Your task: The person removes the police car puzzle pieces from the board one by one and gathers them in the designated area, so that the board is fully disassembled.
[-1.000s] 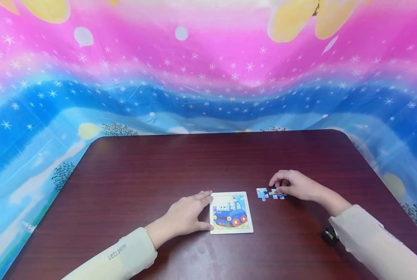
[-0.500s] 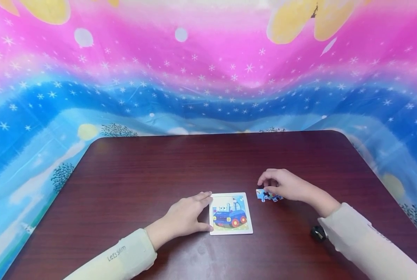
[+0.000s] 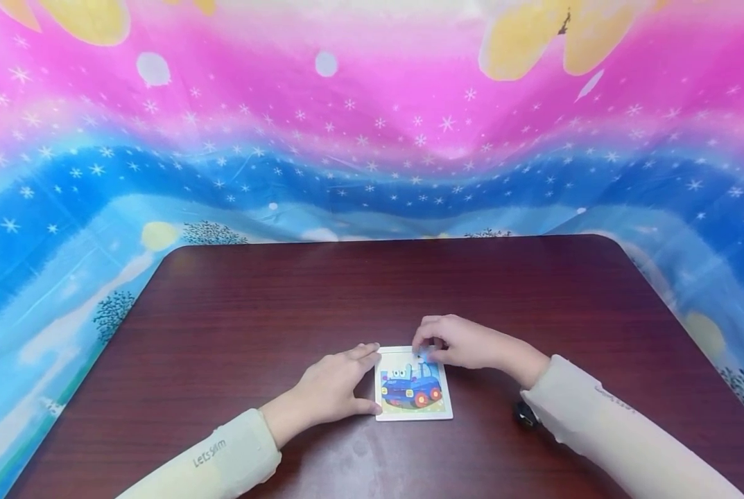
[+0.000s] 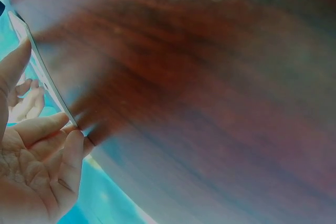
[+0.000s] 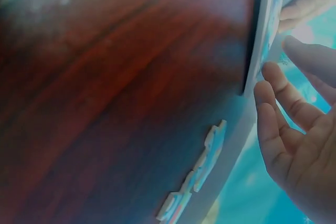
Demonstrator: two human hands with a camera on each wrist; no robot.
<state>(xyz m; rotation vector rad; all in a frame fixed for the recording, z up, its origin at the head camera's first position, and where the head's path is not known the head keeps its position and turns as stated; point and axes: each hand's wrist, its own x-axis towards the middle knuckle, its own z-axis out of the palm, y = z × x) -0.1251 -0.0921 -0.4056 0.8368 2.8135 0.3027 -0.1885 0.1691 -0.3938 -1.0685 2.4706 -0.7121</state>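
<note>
A small square puzzle board (image 3: 414,418) with a pale rim lies flat on the table, showing a blue car with eyes and red wheels. Against its left edge my left hand (image 3: 322,384) rests, the thumb near one corner and the fairly straight fingers near the other. My right hand (image 3: 471,343) is over the board's far right corner, its bent fingers and thumb pointing down at the picture. Whether a piece sits between those fingertips is hidden. In the right wrist view, loose puzzle pieces (image 5: 211,156) lie on the table beside the board; the right hand covers them in the head view.
The dark red-brown table (image 3: 284,298) has rounded far corners. Behind it hangs a pink and blue patterned cloth (image 3: 372,173), which also runs down both sides. A small black object (image 3: 525,414) is at the right sleeve's cuff.
My right hand has moved left from the loose pieces to the board's far right corner. The left hand and the board have stayed about where they were.
</note>
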